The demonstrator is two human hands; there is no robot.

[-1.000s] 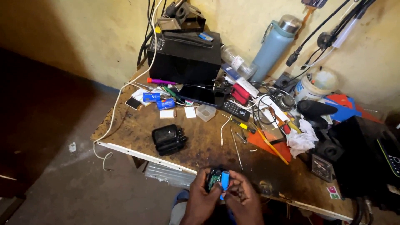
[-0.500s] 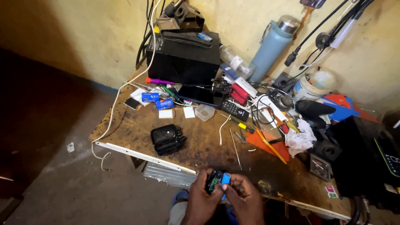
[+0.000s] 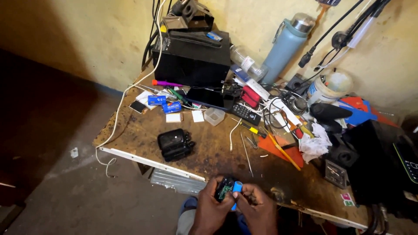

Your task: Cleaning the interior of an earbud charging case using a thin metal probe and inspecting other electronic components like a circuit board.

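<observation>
Left hand (image 3: 213, 209) and right hand (image 3: 257, 209) side by side at the bench (image 3: 143, 130) front edge, fingers of both clamped on a small black device (image 3: 225, 189) with a blue cell (image 3: 237, 188) — green board showing, black case (image 3: 175, 144) further in on the bench, up-left of the device.

the left hand (image 3: 212, 209) and the right hand (image 3: 257, 208) sit close together, low down, fingers curled in and touching.

The desk (image 3: 143, 130) is lit evenly from above, the floor (image 3: 52, 143) at left is left in deep shadow, and edges are bent slightly.
</observation>
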